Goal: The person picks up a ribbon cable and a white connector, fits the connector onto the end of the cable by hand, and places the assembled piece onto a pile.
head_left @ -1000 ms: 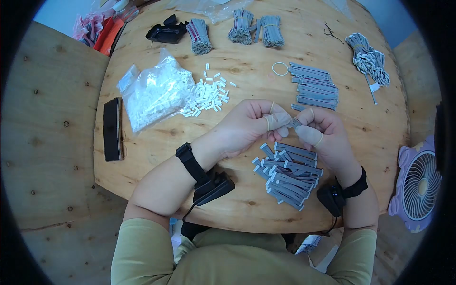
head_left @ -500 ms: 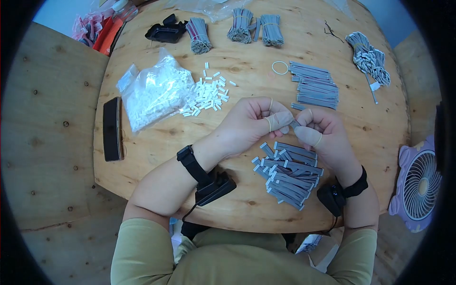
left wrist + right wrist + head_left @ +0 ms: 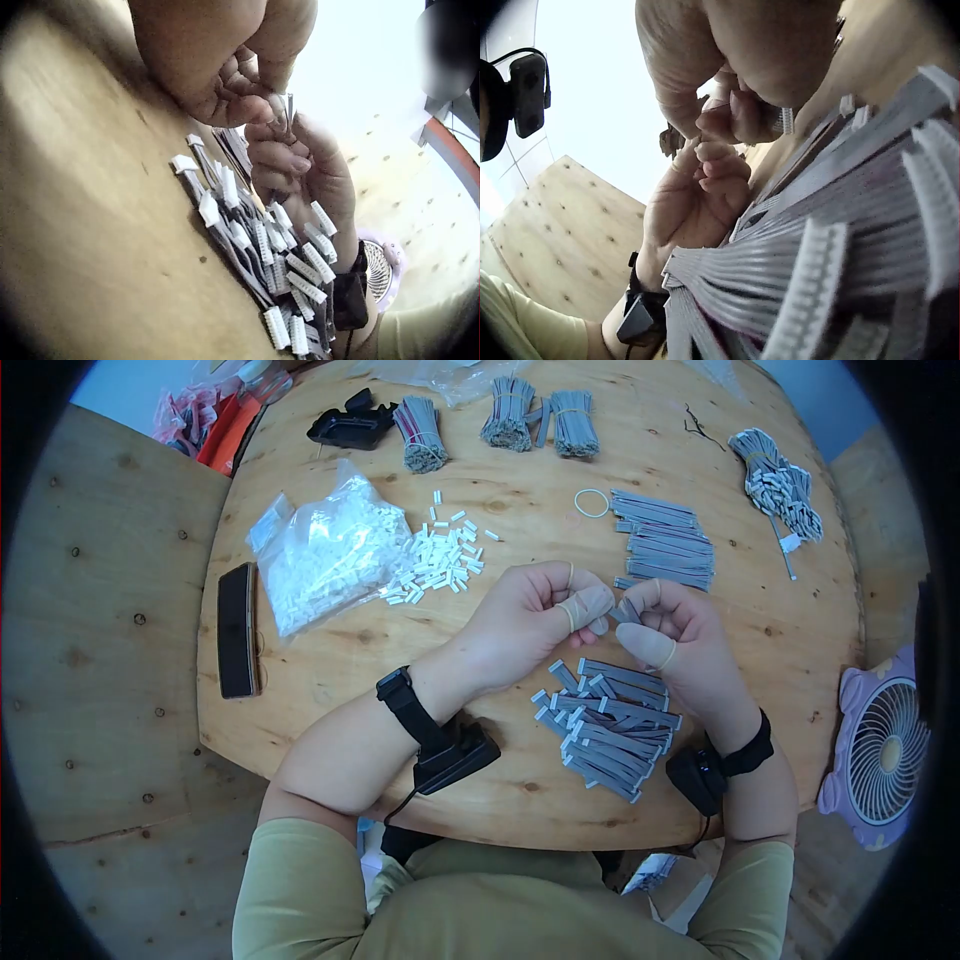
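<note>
Both hands meet above the table, pale finger cots on thumbs and index fingers. My right hand (image 3: pixel 685 632) pinches a short grey ribbon cable (image 3: pixel 626 608) between thumb and index finger. A white connector (image 3: pixel 786 120) pokes out beside that hand in the right wrist view. My left hand (image 3: pixel 525 618) has its thumb and index finger pinched at the cable's other end, where a thin strip (image 3: pixel 289 111) shows between the hands in the left wrist view. Its fingertips hide whatever small part sits there. Just below lies a heap of ribbon cables with white connectors (image 3: pixel 615 730).
Loose white connectors (image 3: pixel 440 560) spill beside a clear bag (image 3: pixel 335 560) full of them. Grey cables (image 3: pixel 665 540) lie in rows beyond the right hand, near a rubber band (image 3: pixel 591 504). Tied cable bundles (image 3: pixel 575 425) stand at the back. A phone-like dark slab (image 3: pixel 237 630) lies left.
The fingertips of the two hands have drawn slightly apart, and the cable between the right thumb and index finger shows at a different angle. The heap and other things stay put.
</note>
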Action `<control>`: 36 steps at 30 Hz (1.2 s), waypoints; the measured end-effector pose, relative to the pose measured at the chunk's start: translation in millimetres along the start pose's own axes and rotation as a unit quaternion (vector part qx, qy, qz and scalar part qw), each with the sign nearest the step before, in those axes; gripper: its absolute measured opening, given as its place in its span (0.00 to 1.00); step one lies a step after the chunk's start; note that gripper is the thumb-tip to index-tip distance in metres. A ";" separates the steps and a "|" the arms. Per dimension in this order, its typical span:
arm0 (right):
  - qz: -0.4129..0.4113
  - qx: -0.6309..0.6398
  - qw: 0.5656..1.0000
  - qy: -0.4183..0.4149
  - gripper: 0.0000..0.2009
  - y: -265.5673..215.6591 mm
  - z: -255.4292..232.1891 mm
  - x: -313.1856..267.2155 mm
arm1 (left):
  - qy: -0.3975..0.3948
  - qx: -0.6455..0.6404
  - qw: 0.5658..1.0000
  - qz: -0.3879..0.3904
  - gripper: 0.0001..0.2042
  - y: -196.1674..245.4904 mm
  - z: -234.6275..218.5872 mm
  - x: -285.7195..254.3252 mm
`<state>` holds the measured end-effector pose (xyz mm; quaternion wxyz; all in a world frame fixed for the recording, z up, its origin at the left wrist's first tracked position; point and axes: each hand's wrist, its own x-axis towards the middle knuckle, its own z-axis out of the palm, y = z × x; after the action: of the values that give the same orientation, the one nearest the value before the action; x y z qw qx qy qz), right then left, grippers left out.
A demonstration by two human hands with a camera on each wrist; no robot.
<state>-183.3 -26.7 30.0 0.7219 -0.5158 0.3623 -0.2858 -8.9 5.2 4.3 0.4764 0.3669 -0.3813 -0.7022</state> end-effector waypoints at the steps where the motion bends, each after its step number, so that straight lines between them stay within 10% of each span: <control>1: 0.008 -0.001 1.000 0.010 0.05 1.3 -0.6 0.2 | 0.003 0.007 1.000 0.002 0.09 0.1 0.4 -0.1; 12: 0.023 -0.027 0.999 0.019 0.04 8.7 -9.9 2.3 | 0.061 0.112 0.991 0.041 0.07 -2.9 -1.3 -1.0; 19: 0.007 -0.026 0.998 0.048 0.04 10.3 -14.0 8.2 | 0.305 0.383 0.851 0.189 0.06 32.4 -36.5 3.5; 28: 0.005 -0.022 0.999 0.044 0.04 11.5 -15.0 9.8 | 0.289 0.670 0.660 0.181 0.07 38.4 -50.2 0.5; 36: 0.001 -0.028 0.999 0.040 0.04 12.7 -15.6 9.5 | 0.278 0.690 0.631 0.221 0.08 27.9 -51.3 3.7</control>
<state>-190.1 -38.7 12.5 0.6927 -0.5234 0.3987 -0.2953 46.0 -15.0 5.8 0.3086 0.6710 -0.6736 0.0277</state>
